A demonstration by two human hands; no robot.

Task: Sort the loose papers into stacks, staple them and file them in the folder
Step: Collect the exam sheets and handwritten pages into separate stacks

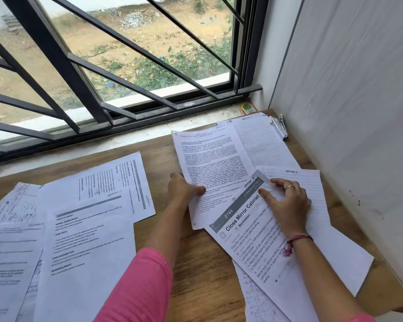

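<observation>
The left hand pinches the dense text sheet at centre while the right hand, fingers flat, pins the "Close Mirror Cabinet" sheet, probably for sorting

Bright daylight from the window; soft shadows, wide-angle bending at edges.

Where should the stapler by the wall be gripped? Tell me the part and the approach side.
Grip the stapler across its narrow body near the middle, coming from above and from the left. It lies lengthwise close along the wall, so the right side looks blocked; the lined sheet beside it leaves the left open. Neither hand is near it.
</observation>
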